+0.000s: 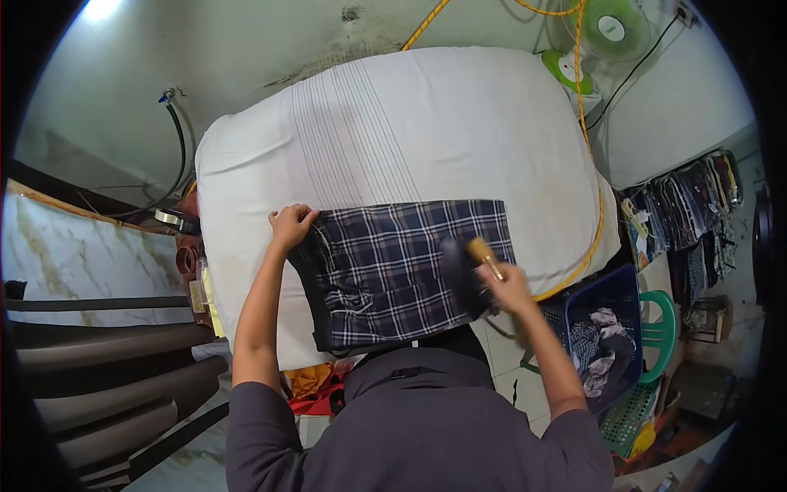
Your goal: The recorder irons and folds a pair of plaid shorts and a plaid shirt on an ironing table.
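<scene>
A pair of dark blue plaid shorts (393,270) lies flat on the white cloth cover (479,123) of an ironing table. Its dark waistband (305,289) is towards the left. My left hand (292,225) grips the far corner of the waistband between fingers and thumb. With my right hand (507,288) I hold a clothes iron (460,273) by its wooden handle (486,257). The iron is over the right part of the shorts, blurred by motion, and I cannot tell whether its sole touches the cloth.
A yellow hose (595,227) runs down the table's right side. At the right stand a dark blue laundry basket (605,289) holding clothes and a green plastic chair (664,344). An electric fan (605,34) is at the far right corner. Dark trousers (117,363) hang on the left.
</scene>
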`<state>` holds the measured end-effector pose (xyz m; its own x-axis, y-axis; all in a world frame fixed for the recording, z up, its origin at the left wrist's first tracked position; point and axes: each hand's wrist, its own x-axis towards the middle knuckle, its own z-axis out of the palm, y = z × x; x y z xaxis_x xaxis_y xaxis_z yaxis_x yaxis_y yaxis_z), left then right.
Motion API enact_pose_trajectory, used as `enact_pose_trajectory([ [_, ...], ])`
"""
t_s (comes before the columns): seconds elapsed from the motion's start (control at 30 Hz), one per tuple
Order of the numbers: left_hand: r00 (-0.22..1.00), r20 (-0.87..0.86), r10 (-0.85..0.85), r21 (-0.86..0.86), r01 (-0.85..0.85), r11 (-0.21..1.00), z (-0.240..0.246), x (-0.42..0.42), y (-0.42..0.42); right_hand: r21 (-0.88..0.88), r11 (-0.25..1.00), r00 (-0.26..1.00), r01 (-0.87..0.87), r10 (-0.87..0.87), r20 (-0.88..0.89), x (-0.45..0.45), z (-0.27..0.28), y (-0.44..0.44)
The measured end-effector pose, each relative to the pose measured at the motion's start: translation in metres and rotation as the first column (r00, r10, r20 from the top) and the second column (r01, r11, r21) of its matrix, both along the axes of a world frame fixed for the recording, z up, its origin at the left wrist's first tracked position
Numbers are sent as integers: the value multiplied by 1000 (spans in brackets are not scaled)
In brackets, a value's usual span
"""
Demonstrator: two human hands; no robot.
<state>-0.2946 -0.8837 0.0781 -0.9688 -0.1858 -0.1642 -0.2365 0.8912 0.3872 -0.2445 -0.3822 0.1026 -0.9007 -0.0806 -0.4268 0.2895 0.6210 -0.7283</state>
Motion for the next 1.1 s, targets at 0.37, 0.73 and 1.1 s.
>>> enact_pose_trajectory([
  [0.37,1000,-1,14,-202,-13,979,6,6,4,126,915,865,-384,404,-296,-45,-5,-269],
  [0.73,976,-23,218,-262,-217,940,16,16,6,29,980,952,-198,200,-231,-43,-10,-243],
  [1.1,947,-250,-203,-15,206,978,-17,-61,129,277,881,900,383,-289,-326,10,-57,39],
])
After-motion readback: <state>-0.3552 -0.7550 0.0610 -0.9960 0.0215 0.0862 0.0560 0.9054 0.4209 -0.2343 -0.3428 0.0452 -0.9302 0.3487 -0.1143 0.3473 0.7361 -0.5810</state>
